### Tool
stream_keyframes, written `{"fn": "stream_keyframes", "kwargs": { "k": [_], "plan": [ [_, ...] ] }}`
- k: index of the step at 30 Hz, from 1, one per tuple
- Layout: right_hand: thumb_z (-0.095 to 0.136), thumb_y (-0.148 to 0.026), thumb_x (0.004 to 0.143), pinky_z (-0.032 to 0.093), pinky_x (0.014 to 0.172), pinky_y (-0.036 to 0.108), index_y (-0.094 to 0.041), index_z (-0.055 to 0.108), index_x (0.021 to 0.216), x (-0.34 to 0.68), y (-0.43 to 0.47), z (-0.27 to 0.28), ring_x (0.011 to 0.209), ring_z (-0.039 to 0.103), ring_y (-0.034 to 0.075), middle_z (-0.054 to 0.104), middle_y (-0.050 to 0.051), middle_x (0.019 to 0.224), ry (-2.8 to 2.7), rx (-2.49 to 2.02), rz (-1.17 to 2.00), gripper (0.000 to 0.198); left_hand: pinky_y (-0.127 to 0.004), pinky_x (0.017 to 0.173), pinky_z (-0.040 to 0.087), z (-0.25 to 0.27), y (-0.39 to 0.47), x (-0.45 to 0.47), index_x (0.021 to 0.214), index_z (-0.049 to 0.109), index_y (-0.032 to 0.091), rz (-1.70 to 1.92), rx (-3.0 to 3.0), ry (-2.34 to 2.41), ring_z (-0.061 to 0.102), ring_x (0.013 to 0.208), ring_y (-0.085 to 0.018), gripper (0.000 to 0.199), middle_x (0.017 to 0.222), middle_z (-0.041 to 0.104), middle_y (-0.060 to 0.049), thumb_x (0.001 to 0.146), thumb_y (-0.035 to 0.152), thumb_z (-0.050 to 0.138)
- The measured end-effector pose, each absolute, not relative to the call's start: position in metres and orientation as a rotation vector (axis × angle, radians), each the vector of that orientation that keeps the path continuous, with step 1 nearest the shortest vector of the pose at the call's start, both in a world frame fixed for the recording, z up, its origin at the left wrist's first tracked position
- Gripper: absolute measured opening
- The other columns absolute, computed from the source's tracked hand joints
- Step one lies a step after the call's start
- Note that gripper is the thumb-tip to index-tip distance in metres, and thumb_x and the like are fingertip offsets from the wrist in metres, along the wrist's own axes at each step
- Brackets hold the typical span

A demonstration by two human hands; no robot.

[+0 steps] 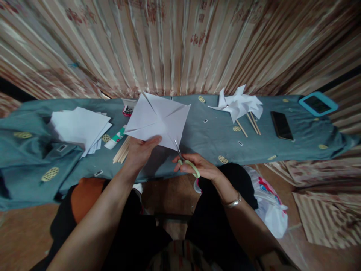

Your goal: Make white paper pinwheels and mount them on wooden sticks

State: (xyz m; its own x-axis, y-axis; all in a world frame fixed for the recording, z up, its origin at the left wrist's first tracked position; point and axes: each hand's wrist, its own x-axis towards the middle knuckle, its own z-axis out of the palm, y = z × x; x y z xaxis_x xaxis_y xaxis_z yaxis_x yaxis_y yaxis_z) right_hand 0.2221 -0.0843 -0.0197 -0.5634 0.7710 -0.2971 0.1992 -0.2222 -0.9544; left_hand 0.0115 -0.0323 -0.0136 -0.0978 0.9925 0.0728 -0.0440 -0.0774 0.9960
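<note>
A square white sheet of paper [169, 116] is held up above the table, with slits or creases running from its corners toward the middle. My left hand [142, 150] grips its near edge, thumb on top and fingers hidden beneath. In my right hand [199, 165] is a pair of scissors [192, 168] with light green handles. The blades meet the sheet at its near right corner. Under the left side of the sheet lie several wooden sticks [122, 152], next to a green and white glue tube [115, 137].
A stack of white paper [80, 128] lies at the left on the blue-green cloth [197, 139]. Farther right are white paper pinwheels [238, 103] on sticks, a black phone [282, 125] and a blue-framed tablet [318, 103]. Behind the sheet sits a small box of pins [128, 110]. A curtain [169, 45] hangs behind.
</note>
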Motion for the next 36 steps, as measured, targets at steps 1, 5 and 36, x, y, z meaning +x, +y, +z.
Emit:
{"fn": "stream_keyframes", "kwargs": {
  "k": [1,5,36],
  "plan": [
    [0.069,-0.068,0.076,0.044,0.068,0.031,-0.013,0.063,0.11,0.2221,-0.0843,-0.02,0.074,0.056,0.016,0.066,0.005,0.086,-1.623,-1.154,1.836,0.065,-0.044,0.096,0.055,-0.0138,-0.0329,0.0117,0.103,0.066,0.019,1.352,1.174,1.217,0.071,0.089,-0.027,0.045,0.083,0.073,-0.004,0.063,0.035,0.081],
    [0.069,-0.07,0.074,0.042,0.067,0.029,-0.011,0.063,0.111,0.2222,-0.0839,-0.0214,0.073,0.054,0.015,0.065,0.005,0.085,-1.615,-1.159,1.853,0.069,-0.043,0.096,0.054,-0.0134,-0.035,0.0137,0.105,0.065,0.016,1.355,1.174,1.246,0.071,0.089,-0.026,0.048,0.084,0.073,-0.004,0.063,0.033,0.08],
    [0.085,-0.056,0.062,0.046,0.057,0.02,-0.014,0.069,0.089,0.2159,-0.0834,-0.0255,0.058,0.056,0.007,0.06,-0.005,0.065,-1.369,-1.171,1.887,0.052,-0.042,0.093,0.056,-0.0084,-0.0334,0.0134,0.106,0.065,0.019,1.367,1.203,1.217,0.07,0.094,-0.028,0.047,0.088,0.074,-0.004,0.064,0.034,0.079]
  ]
}}
